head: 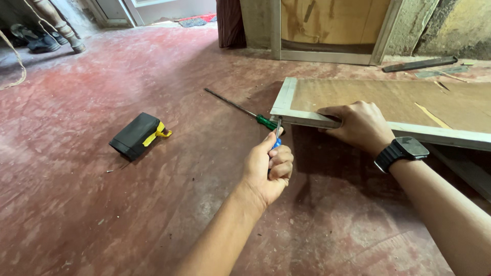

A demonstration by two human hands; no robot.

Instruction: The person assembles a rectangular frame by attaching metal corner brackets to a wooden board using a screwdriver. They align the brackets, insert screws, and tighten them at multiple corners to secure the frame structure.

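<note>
A worn red floor [102,204] carries a black-and-yellow battery pack [137,135] and a green-handled screwdriver [240,108]. The left hand [268,168] is clenched around a blue-handled tool [276,138]. The right hand [358,125] grips the edge of a framed wooden panel [378,99].

Screwdriver [240,108] left of panel [388,105]

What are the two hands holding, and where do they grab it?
The left hand grips a small blue-handled screwdriver by its handle, metal shaft pointing up. The right hand clasps the pale front edge of the flat framed wooden panel.
</note>
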